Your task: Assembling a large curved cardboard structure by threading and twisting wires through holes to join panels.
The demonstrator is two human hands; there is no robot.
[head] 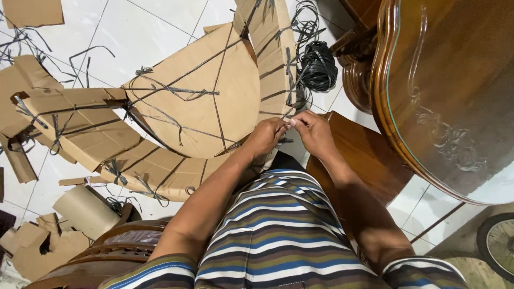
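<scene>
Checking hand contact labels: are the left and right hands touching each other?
Touching. The head view shows the left hand and right hand meeting at the fingertips, pinching a black strap at the edge of the cardboard-wrapped piece; no gap shows.

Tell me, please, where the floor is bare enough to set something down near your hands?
Bare tile lies at the top, between the loose black straps and the cardboard-wrapped piece. More shows bottom right, beside the carved wooden table. It is crowded around both hands, by the strap coil, and among the scraps at left.

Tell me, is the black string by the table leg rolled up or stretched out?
Rolled up: the black string sits in a bundled coil on the floor.
</scene>
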